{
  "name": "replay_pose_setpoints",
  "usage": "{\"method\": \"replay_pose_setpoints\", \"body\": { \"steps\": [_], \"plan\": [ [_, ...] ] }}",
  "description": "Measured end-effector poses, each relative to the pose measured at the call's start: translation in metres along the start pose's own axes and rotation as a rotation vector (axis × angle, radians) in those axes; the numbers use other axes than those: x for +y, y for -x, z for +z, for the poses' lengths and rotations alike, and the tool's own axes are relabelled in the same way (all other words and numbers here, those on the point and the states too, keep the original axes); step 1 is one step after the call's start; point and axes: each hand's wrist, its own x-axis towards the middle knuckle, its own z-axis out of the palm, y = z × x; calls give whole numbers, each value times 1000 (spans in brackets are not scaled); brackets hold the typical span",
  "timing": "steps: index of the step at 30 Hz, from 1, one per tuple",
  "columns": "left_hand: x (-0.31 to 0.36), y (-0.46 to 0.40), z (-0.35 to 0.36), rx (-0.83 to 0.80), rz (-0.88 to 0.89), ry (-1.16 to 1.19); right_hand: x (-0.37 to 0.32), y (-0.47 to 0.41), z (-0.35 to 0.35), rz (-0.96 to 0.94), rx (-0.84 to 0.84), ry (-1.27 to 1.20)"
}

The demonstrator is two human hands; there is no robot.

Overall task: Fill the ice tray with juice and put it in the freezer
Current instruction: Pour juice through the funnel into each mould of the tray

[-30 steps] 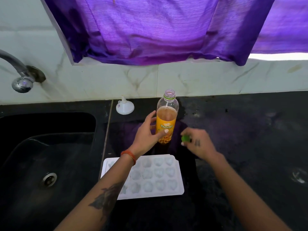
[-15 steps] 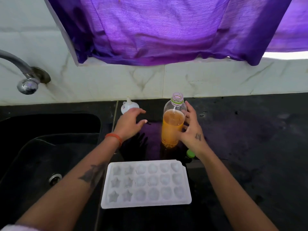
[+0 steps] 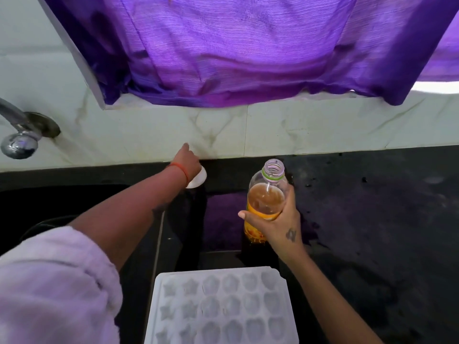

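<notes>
A clear juice bottle (image 3: pixel 267 194) with orange juice and no cap stands upright on the black counter (image 3: pixel 372 232). My right hand (image 3: pixel 280 227) grips it around the middle. My left hand (image 3: pixel 187 160) reaches to the back wall and closes over a small white funnel (image 3: pixel 200 178), of which only the rim shows below the hand. A white ice tray (image 3: pixel 216 270) with star and rounded moulds lies empty at the near edge, in front of the bottle. The green cap is out of sight.
A black sink (image 3: pixel 49 202) lies to the left under a metal tap (image 3: pixel 19 142). A purple curtain (image 3: pixel 236 50) hangs over the marble backsplash. Dark counter stretches to the right of the bottle.
My left hand left the bottle and moved back onto the funnel. My right hand set down the green cap, then wrapped around the bottle. The view has moved closer.
</notes>
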Motion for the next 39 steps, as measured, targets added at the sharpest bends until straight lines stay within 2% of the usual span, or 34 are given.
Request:
{"method": "replay_pose_setpoints", "body": {
  "steps": [4,6,10,13,15,17,19,24,31,39],
  "plan": [
    [-15,4,5,35,10,84,4,0,-1,-10,-18,22],
    [-25,13,15,64,-35,306,5,-1,-1,-13,-23,33],
    [-26,57,41,274,-135,1299,6,-1,-1,-4,-9,27],
    [0,104,49,336,-120,1965,3,0,0,-14,-3,37],
    [22,131,50,391,-33,2301,2,-1,0,-24,-2,45],
    [43,152,49,479,9,2500,2,-1,-1,-27,-2,55],
    [64,171,48,540,-4,2616,2,-1,-1,-24,-9,65],
    [105,203,44,560,-29,2801,1,0,-3,-22,-20,88],
    [126,235,43,518,-115,3130,0,-1,-2,-32,-27,82],
    [121,248,53,619,-378,2881,-1,0,-3,-39,-32,128]
  ]
}}
